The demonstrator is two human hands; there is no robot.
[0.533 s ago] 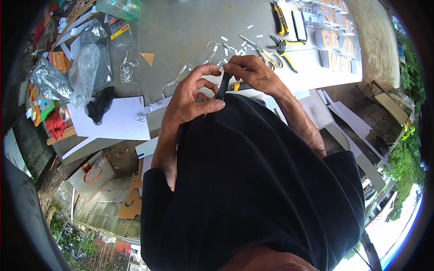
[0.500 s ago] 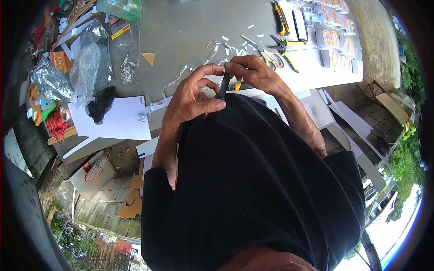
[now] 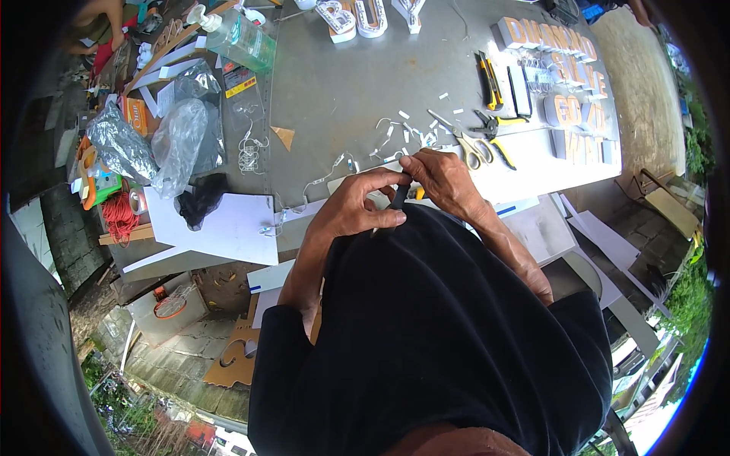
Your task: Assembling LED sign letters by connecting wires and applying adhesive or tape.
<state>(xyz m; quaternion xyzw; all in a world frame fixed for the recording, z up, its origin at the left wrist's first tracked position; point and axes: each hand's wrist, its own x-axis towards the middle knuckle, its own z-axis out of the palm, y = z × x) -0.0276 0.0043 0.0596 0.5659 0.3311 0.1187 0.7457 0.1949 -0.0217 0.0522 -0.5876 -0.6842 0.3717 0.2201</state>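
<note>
In front of my chest, my left hand [image 3: 351, 204] is closed around what looks like a roll of black tape [image 3: 400, 196], seen edge-on between thumb and fingers. The fingertips of my right hand [image 3: 447, 182] pinch its upper end. My fingers hide part of it. Just past my hands, scissors [image 3: 475, 156] with pale handles lie on the table, beside yellow-and-black pliers [image 3: 502, 152]. Small white LED modules on thin wire [image 3: 334, 171] trail across the tabletop to the left. Behind my hands, a bit of yellow [image 3: 419, 194] shows.
Letter-shaped sign pieces [image 3: 371, 21] stand at the far edge; more rows [image 3: 574, 112] sit at right. A yellow-and-black utility knife [image 3: 490, 82] lies on the grey table [image 3: 342, 83]. Plastic bags [image 3: 181, 144], a pump bottle [image 3: 247, 42] and red wire [image 3: 119, 218] crowd the left. Another person's arm [image 3: 114, 23] shows far left.
The view has tilted up, so things sit lower and the far letter pieces show. Both hands stay together on the black tape, with the right fingers still pinching it.
</note>
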